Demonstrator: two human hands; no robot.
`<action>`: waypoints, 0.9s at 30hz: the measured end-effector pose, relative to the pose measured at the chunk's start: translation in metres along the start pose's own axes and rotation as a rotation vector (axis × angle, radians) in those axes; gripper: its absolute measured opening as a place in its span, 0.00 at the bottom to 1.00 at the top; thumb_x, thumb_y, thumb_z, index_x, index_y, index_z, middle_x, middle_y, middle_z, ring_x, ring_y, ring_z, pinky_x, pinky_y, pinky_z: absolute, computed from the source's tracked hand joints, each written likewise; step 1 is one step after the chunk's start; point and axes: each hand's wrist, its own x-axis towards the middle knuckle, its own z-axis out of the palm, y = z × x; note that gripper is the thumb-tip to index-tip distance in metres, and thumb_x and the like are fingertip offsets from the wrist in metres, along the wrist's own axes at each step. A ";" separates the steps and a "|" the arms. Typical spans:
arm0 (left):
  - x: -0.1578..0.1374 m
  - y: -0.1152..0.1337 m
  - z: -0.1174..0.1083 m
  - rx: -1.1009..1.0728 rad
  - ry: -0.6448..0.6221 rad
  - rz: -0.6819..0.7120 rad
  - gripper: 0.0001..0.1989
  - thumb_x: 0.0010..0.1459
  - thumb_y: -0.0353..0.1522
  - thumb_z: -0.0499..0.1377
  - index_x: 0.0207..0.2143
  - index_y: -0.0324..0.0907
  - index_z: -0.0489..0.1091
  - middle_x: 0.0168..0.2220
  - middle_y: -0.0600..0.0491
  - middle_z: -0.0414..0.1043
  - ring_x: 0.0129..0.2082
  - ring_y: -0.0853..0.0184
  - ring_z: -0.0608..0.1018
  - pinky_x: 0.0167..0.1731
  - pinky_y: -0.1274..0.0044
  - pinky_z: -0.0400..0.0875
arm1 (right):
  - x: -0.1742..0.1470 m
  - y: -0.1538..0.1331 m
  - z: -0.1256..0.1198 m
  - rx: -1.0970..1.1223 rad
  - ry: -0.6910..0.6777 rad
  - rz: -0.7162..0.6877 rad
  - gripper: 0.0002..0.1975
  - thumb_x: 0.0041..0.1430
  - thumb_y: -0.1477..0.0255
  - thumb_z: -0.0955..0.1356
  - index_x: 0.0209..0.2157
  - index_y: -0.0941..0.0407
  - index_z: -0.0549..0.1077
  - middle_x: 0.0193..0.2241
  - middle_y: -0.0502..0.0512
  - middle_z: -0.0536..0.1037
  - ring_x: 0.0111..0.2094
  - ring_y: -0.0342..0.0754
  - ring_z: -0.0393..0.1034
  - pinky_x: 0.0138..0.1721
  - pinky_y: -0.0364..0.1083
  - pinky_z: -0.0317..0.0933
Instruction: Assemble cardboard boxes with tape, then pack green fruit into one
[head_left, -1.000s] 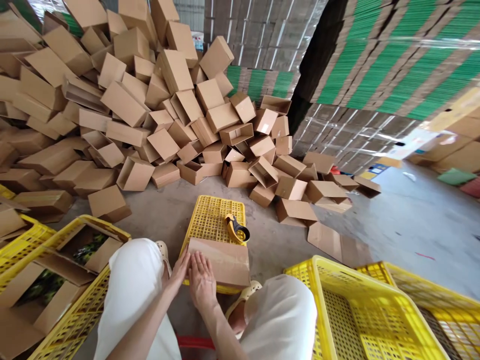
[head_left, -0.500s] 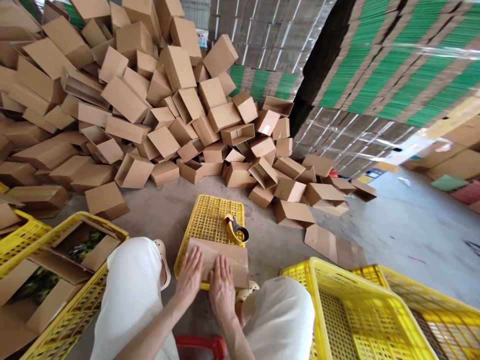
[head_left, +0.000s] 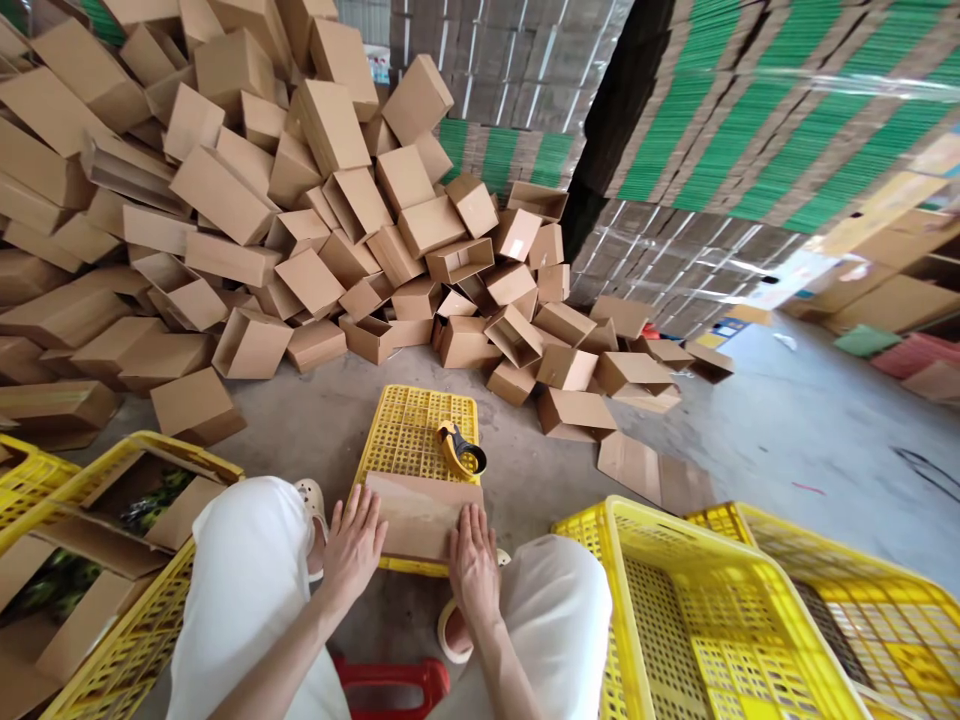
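Both ends of a brown, rectangular cardboard box point(head_left: 416, 515) lie beneath straightened, unclenched fingers: the left hand point(head_left: 354, 545) rests at its left end, the right hand point(head_left: 475, 570) at its right, with the box's middle bare between them. The box sits on the near part of a yellow, perforated plastic crate point(head_left: 397, 430); just beyond the box lies a yellow-and-black tape dispenser point(head_left: 452, 450).

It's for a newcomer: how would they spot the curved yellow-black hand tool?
Find the big pile of brown cardboard boxes, then the central grid-topped yellow plastic crate before it. On top, beyond a brown cardboard box, lies the curved yellow-black hand tool, marked out by its black ring.
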 end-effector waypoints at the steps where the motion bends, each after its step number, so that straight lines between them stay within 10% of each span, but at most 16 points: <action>1: 0.000 0.005 0.001 -0.001 0.002 0.014 0.26 0.74 0.37 0.48 0.69 0.39 0.66 0.72 0.42 0.63 0.73 0.49 0.65 0.71 0.49 0.58 | 0.001 -0.004 0.002 -0.002 0.001 0.013 0.26 0.78 0.69 0.57 0.69 0.65 0.66 0.67 0.72 0.70 0.71 0.62 0.62 0.67 0.60 0.60; 8: 0.002 0.052 0.005 -0.064 -0.061 0.180 0.29 0.69 0.23 0.46 0.70 0.42 0.65 0.71 0.46 0.65 0.71 0.57 0.68 0.68 0.57 0.65 | 0.010 -0.070 0.012 0.109 -0.108 -0.129 0.26 0.73 0.77 0.58 0.68 0.61 0.68 0.67 0.65 0.71 0.71 0.57 0.63 0.68 0.57 0.60; 16: 0.003 0.001 -0.008 -0.035 -0.023 -0.006 0.25 0.75 0.35 0.46 0.69 0.46 0.67 0.71 0.45 0.65 0.71 0.52 0.68 0.71 0.49 0.57 | 0.008 -0.005 -0.005 0.032 -0.062 0.014 0.25 0.76 0.73 0.57 0.69 0.63 0.67 0.67 0.70 0.70 0.70 0.61 0.62 0.67 0.63 0.57; 23: 0.006 0.048 0.010 -0.087 -0.058 0.141 0.27 0.72 0.26 0.45 0.68 0.42 0.67 0.71 0.46 0.65 0.71 0.57 0.68 0.68 0.56 0.66 | 0.008 -0.069 0.013 0.122 -0.124 -0.114 0.26 0.73 0.77 0.59 0.69 0.59 0.69 0.68 0.65 0.70 0.70 0.58 0.63 0.69 0.58 0.57; 27: 0.009 0.026 0.008 -0.103 -0.013 0.149 0.24 0.74 0.33 0.49 0.69 0.45 0.67 0.71 0.45 0.65 0.71 0.53 0.68 0.67 0.56 0.67 | 0.009 -0.041 0.001 0.093 -0.127 -0.067 0.25 0.74 0.74 0.59 0.68 0.58 0.69 0.68 0.65 0.70 0.70 0.59 0.63 0.68 0.60 0.59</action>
